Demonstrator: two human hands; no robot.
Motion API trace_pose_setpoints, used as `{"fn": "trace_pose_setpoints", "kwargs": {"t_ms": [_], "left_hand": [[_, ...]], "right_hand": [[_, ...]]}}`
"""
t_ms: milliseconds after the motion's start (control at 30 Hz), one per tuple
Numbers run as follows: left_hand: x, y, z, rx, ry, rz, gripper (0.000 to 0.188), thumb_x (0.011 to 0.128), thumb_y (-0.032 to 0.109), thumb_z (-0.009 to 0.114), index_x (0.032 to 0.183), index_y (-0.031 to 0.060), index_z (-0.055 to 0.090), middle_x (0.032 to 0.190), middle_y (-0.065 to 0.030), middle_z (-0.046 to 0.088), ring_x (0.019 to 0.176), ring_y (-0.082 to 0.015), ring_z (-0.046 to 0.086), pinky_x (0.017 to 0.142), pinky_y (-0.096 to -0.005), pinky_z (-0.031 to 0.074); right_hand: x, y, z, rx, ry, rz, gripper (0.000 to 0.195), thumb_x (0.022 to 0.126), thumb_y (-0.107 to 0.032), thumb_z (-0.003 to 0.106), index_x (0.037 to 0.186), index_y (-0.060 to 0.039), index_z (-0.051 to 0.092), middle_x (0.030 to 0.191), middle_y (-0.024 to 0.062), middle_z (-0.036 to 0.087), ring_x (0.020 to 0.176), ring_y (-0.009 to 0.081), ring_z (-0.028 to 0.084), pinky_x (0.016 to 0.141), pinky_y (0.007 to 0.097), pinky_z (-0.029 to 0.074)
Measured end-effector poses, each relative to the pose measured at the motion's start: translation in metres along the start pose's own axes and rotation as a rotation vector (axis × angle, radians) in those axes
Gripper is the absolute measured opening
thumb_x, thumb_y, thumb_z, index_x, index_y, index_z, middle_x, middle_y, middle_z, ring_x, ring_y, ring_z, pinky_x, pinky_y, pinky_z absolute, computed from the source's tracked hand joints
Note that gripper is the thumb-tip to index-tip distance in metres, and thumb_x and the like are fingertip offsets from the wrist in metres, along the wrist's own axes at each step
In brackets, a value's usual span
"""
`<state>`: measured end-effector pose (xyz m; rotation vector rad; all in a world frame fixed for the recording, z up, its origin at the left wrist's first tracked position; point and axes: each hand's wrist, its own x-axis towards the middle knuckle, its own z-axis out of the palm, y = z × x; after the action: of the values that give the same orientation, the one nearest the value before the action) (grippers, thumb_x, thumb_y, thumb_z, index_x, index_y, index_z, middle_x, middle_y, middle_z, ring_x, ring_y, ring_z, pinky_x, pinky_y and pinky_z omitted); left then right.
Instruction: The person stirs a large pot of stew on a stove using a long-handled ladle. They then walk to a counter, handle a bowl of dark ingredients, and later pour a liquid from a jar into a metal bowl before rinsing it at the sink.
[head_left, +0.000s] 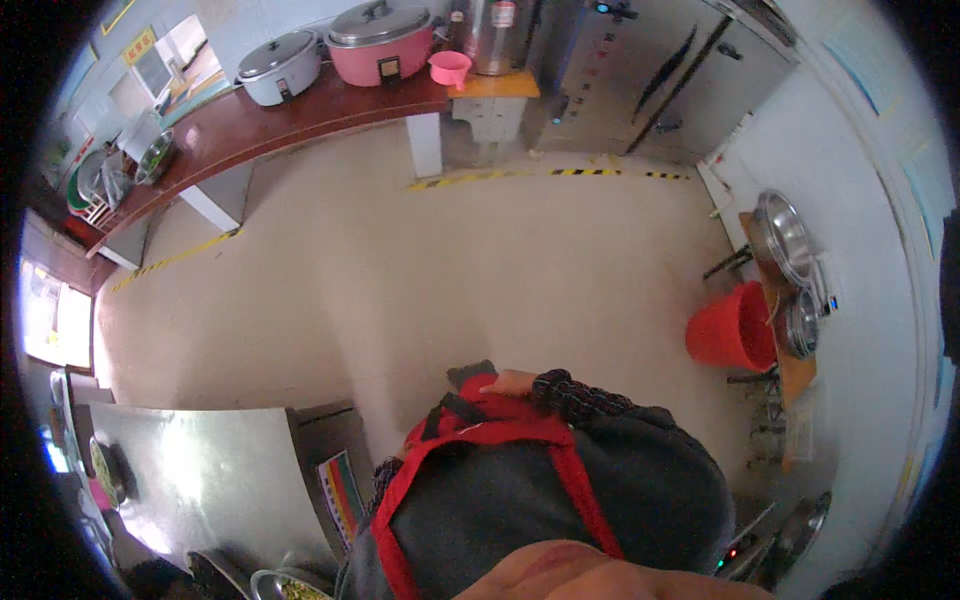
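Note:
My right hand (511, 382) lies against the front of a red apron (495, 433) at my waist, with the fingers pointing left. Whether the fingers pinch the cloth is unclear. A dark patterned cuff (577, 396) covers that wrist. On the other side, only a sliver of my left hand (406, 451) shows beside the apron, below a similar cuff (386, 475). The apron and body hide the rest of it. The apron is worn over a dark grey top (487, 495), and a dark shoe tip (472, 370) shows past it on the floor.
A stainless steel counter (217, 472) stands at lower left, with a bowl of chopped food (300, 589). Ahead, a brown table (292, 124) bears a white rice cooker (281, 71) and a pink one (382, 49). A red bucket (716, 330) and metal basins (784, 236) are at right.

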<state>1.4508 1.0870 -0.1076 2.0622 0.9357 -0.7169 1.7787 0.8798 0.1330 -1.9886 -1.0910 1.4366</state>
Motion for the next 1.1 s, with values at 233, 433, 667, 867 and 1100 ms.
{"fn": "trace_pose_setpoints", "kwargs": {"t_ms": [233, 433, 667, 867, 1100], "left_hand": [[0.079, 0.044, -0.037, -0.061, 0.101, 0.123, 0.056, 0.079, 0.055, 0.054, 0.104, 0.0048, 0.056, 0.101, -0.0158, 0.058, 0.093, -0.032, 0.056, 0.081, -0.0428, 0.044], [0.097, 0.055, -0.078, -0.246, 0.338, 0.056, 0.064, 0.079, 0.054, 0.056, 0.121, 0.0063, 0.047, 0.119, -0.0182, 0.052, 0.106, -0.0358, 0.051, 0.087, -0.0415, 0.043], [0.075, 0.114, -0.218, 0.03, 0.01, -0.187, 0.077, 0.08, 0.067, 0.036, 0.133, 0.0108, 0.036, 0.14, -0.0121, 0.03, 0.13, -0.0288, 0.026, 0.105, -0.0391, 0.026], [0.147, 0.027, -0.235, -0.306, -0.049, -0.198, 0.082, 0.077, 0.07, 0.04, 0.126, 0.0053, 0.044, 0.134, -0.0158, 0.039, 0.12, -0.0302, 0.041, 0.098, -0.0395, 0.035], [0.188, -0.039, -0.348, -0.462, -0.034, -0.204, 0.076, 0.077, 0.067, 0.044, 0.121, 0.0054, 0.051, 0.118, -0.0165, 0.054, 0.109, -0.0309, 0.051, 0.093, -0.0374, 0.04]], "right_hand": [[0.071, 0.06, -0.065, -0.127, -0.038, 0.143, 0.054, 0.08, -0.053, 0.052, 0.068, -0.0008, 0.062, 0.055, 0.0166, 0.054, 0.049, 0.0271, 0.052, 0.054, 0.0396, 0.041], [0.117, 0.045, -0.093, -0.241, 0.037, 0.004, 0.045, 0.082, -0.044, 0.053, 0.07, -0.0022, 0.062, 0.062, 0.0218, 0.053, 0.056, 0.0353, 0.053, 0.054, 0.0424, 0.04], [0.21, 0.019, -0.125, -0.359, -0.12, -0.153, 0.028, 0.084, -0.03, 0.053, 0.087, -0.0042, 0.062, 0.075, 0.0213, 0.059, 0.065, 0.0356, 0.057, 0.061, 0.0396, 0.045], [0.323, -0.044, -0.143, -0.441, -0.297, -0.13, 0.025, 0.084, -0.028, 0.053, 0.094, -0.0071, 0.063, 0.083, 0.0191, 0.061, 0.071, 0.0318, 0.061, 0.066, 0.0369, 0.046], [0.449, -0.138, -0.185, -0.181, -0.217, 0.073, 0.025, 0.085, -0.024, 0.053, 0.089, -0.0023, 0.065, 0.076, 0.0122, 0.065, 0.067, 0.0188, 0.063, 0.063, 0.0313, 0.049]]}}
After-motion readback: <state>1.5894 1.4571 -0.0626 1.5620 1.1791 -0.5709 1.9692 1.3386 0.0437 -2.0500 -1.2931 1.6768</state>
